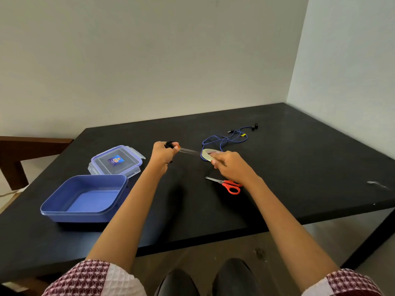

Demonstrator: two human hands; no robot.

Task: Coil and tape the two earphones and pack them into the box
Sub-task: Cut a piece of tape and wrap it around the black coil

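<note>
My left hand (163,152) grips a coiled black earphone (169,144) above the black table (299,167). A clear strip of tape (189,151) stretches from that coil to the tape roll (208,155), which my right hand (229,164) holds. The blue earphone (224,139) lies loose and uncoiled on the table behind the roll, its buds at the far right. The open blue box (85,198) sits at the left with nothing inside. Its clear lid (116,161) lies flat just behind it.
Red-handled scissors (228,184) lie on the table just under my right wrist. A wooden chair (25,154) stands beyond the table's left edge. Walls close off the back and right sides. A small scrap (376,184) lies near the right edge.
</note>
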